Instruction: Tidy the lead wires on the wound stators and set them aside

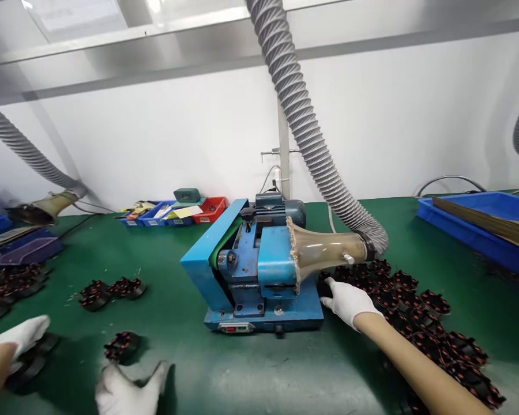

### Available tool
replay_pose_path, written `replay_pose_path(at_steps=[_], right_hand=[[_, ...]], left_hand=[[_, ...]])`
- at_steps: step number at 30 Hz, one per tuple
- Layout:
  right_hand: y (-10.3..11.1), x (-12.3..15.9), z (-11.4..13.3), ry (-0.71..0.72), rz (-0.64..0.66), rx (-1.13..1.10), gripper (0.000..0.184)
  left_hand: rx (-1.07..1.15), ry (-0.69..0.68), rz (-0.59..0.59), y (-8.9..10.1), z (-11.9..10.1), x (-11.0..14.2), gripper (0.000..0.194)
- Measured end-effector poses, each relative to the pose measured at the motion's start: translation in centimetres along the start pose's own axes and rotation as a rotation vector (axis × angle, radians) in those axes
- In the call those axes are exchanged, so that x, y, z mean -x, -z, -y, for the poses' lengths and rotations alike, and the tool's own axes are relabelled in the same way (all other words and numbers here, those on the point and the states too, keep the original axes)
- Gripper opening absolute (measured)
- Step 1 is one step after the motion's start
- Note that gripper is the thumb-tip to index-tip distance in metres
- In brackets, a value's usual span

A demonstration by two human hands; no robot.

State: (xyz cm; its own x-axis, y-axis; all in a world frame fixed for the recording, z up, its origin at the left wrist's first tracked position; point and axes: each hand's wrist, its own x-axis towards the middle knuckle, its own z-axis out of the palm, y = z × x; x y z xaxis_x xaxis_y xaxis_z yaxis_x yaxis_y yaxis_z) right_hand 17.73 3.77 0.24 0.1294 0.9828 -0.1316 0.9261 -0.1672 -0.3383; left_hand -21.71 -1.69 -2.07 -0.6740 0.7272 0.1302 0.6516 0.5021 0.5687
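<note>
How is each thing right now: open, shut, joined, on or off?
Left hand: open, thumb apart
Right hand: fingers at a dark part, grip unclear
Other person's hand: on black parts
Machine: upright; on or off, can't tell
Hose: bent, joined to funnel
Red box: open on top
Blue tray: open on top, brown sheet inside
Round parts: grouped

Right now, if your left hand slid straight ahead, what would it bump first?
Probably the black ring, lying alone just ahead of the left hand. They look so close that I can't tell whether they already touch.
</note>
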Motion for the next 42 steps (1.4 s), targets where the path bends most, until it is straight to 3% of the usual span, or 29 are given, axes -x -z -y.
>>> replay_pose_path(at_steps=[3, 5, 7, 9, 11, 13, 16, 19, 20, 23, 25, 30, 32, 42], right_hand=[[0.6, 1.8, -0.5, 0.036, 0.024, 0.008, 0.017], [1.9, 4.2, -0.4, 0.087, 0.061, 0.003, 0.008], [3.5, 7.0, 0.5, 0.154, 0.105, -0.014, 0.010], [5.0, 9.5, 2.0, 0.338, 0.159, -0.093, 0.014], [6.0, 11.1, 3.4, 0.519, 0.252, -0.210, 0.013], [6.1, 11.8, 4.3, 0.479, 0.246, -0.441, 0.022], [4.4, 11.8, 4.9, 0.272, 0.179, -0.840, 0.034], [1.5, 11.4, 6.3, 0.172, 0.169, -1.199, 0.046], [0.6, 11.3, 7.0, 0.131, 0.106, -1.223, 0.051], [-1.3, 10.6, 9.1, 0.007, -0.139, -1.009, 0.048], [-1.7, 9.6, 10.0, -0.029, -0.193, -0.870, 0.040], [-1.0, 6.8, 10.7, -0.012, -0.180, -0.779, 0.034], [-0.7, 6.2, 10.8, -0.004, -0.196, -0.769, 0.032], [0.1, 5.7, 11.0, -0.023, -0.178, -0.729, 0.037]], left_hand=[[0.150, 0.014, 0.269, -2.3, -1.2, 3.5, 0.078], [0.441, -0.009, 0.504, -4.3, -1.9, 6.9, 0.071], [0.858, 0.001, 0.808, -5.8, -3.3, 10.5, 0.078], [1.104, 0.018, 1.102, -6.0, -5.4, 13.5, 0.091], [1.081, 0.004, 1.231, -5.1, -7.8, 15.3, 0.084], [1.001, -0.027, 1.187, -3.6, -9.7, 15.9, 0.067], [0.995, -0.085, 1.053, -1.5, -11.4, 15.5, 0.061], [1.003, -0.125, 0.883, -1.2, -11.9, 15.1, 0.055], [0.993, -0.127, 0.829, -1.5, -12.0, 15.2, 0.050], [0.969, -0.139, 0.683, -3.1, -12.3, 15.2, 0.041], [0.949, -0.155, 0.621, -4.3, -12.6, 14.8, 0.041], [0.937, -0.186, 0.717, -5.7, -14.0, 13.0, 0.039], [0.962, -0.179, 0.703, -5.8, -14.6, 12.5, 0.041], [1.019, -0.159, 0.702, -6.0, -15.7, 12.2, 0.040]])
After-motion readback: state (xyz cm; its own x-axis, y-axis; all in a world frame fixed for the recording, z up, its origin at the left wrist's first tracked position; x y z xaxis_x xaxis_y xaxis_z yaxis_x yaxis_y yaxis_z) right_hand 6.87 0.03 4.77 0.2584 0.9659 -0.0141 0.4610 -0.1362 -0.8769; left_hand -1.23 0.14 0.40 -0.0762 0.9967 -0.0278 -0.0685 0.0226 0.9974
